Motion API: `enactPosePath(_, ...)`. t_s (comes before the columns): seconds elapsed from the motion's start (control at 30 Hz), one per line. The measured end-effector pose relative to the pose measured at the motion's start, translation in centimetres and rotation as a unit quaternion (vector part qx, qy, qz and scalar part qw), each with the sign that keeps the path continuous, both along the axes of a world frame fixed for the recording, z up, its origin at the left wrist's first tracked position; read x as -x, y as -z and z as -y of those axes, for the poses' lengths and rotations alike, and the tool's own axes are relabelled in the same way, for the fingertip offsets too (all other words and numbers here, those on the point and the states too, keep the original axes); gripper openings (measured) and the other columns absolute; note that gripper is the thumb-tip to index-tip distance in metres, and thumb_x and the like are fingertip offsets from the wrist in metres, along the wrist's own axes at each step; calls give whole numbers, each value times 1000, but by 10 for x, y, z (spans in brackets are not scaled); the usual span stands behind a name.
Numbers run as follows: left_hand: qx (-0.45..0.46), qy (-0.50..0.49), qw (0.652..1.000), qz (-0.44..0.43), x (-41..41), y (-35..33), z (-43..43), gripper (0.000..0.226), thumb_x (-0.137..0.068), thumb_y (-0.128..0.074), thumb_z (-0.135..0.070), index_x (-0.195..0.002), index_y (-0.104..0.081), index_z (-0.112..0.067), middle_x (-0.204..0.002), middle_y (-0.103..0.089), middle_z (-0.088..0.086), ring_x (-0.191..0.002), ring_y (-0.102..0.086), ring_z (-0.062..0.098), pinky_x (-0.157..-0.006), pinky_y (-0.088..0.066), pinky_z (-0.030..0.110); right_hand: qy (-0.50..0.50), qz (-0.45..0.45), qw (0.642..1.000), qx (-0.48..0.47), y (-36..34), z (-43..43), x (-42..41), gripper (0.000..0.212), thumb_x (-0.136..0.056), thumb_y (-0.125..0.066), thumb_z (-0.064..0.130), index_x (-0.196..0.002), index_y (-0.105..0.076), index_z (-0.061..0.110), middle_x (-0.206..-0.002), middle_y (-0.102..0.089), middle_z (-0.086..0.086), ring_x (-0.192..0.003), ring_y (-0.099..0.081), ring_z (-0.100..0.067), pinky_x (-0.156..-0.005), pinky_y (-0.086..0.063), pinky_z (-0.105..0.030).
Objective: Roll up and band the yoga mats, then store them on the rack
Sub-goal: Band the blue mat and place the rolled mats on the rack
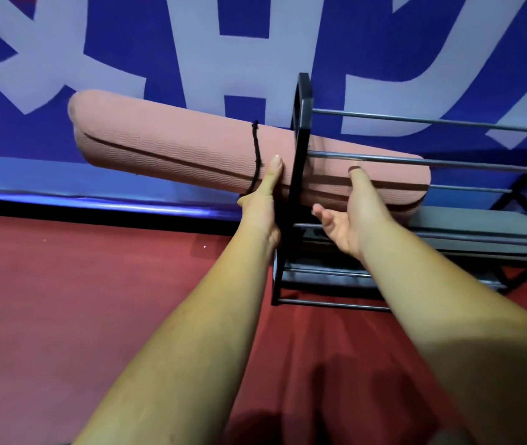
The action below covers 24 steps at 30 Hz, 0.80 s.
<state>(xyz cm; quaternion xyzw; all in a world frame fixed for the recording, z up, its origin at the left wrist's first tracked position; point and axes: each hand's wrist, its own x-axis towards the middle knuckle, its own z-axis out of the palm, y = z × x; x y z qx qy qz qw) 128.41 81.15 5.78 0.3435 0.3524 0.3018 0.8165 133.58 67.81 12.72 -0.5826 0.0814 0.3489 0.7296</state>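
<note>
We find the pink yoga mat [175,149] rolled and tied with one black cord [256,155], and part-way into the rack [299,130]. Its long axis runs from 10 o'clock down to 4 o'clock. The 4 o'clock end lies inside the black end frame, behind a front rail [448,164]. More than half of its length projects outside the frame toward 10 o'clock.

The left hand [263,207] grips the mat just outside the frame, beside the cord, thumb up the front face; we cannot see its fingers. The right hand [349,220] is inside the frame, thumb touching the mat, fingers straight and loose under the lower edge.

In our judgement the coming move is a slide along the axis toward 3 o'clock, driven by the left hand. A grey mat [480,224] occupies the tier below.
</note>
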Motion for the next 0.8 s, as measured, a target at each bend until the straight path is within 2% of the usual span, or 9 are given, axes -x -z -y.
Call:
enactPosePath(0.1,-19,49,999,-5,-3,7,5,141,-36,-97,-82,-155,-46,-28,-147,-63,1,-122,-70,26,-104,-56,55,69,-51,993,-80,-1,0,-2,65,-87,-77,67,-132,-56,26,-137,-53,-16,-79,-76,-28,-59,-62,-26)
enactPosePath(0.17,-26,73,997,-15,0,12,5,136,-40,-94,-84,-154,-45,-29,-149,-61,1,-125,-68,28,-103,-55,59,102,-91,984,-118,-1,3,-7,64,-83,-83,63,-124,-58,21,-135,-49,-17,-91,-74,-32,-65,-64,-30)
enactPosePath(0.27,-37,90,995,-2,9,16,6,122,-54,-90,-83,-152,-48,-23,-144,-65,6,-119,-73,31,-95,-59,61,113,-91,983,-112,4,3,-15,65,-82,-86,59,-125,-56,20,-122,-53,-16,-87,-70,-25,-59,-62,-29)
enactPosePath(0.37,-57,69,996,25,22,5,2,82,-81,-66,-84,-139,-65,-27,-130,-74,1,-110,-71,17,-91,-54,35,139,-74,982,-106,9,1,-20,61,-81,-84,59,-122,-59,22,-121,-57,-12,-76,-67,-20,-55,-58,-25)
enactPosePath(0.4,-38,39,998,37,27,2,-5,72,-88,-61,-81,-135,-66,-27,-127,-72,1,-111,-67,18,-93,-52,34,148,-66,981,-104,11,2,-22,56,-80,-84,58,-117,-61,22,-120,-59,-10,-73,-66,-18,-55,-57,-25)
enactPosePath(0.47,-1,-29,998,64,38,-6,-26,65,-88,-66,-77,-132,-67,-29,-131,-67,2,-120,-62,23,-106,-49,40,163,-46,981,-100,15,4,-24,47,-80,-84,57,-105,-61,24,-118,-62,-7,-68,-63,-15,-55,-56,-23)
enactPosePath(0.53,10,-65,996,65,50,-18,-46,69,-82,-71,-79,-134,-67,-34,-142,-62,0,-125,-57,28,-111,-47,50,183,-32,978,-97,17,8,-29,46,-80,-83,58,-99,-59,24,-112,-62,-4,-68,-61,-15,-54,-54,-23)
enactPosePath(0.63,46,-70,990,113,56,-31,-61,66,-79,-76,-77,-126,-70,-32,-139,-64,4,-123,-59,37,-105,-49,65,203,-12,976,-80,15,15,-38,47,-81,-80,61,-97,-59,23,-105,-61,-1,-67,-61,-15,-52,-50,-23)
enactPosePath(0.8,60,-51,989,123,42,-37,-33,63,-86,-80,-63,-132,-65,-22,-135,-64,12,-117,-65,38,-98,-53,71,229,0,972,-54,15,32,-54,53,-83,-65,76,-95,-59,25,-102,-61,2,-76,-60,-17,-58,-51,-26)
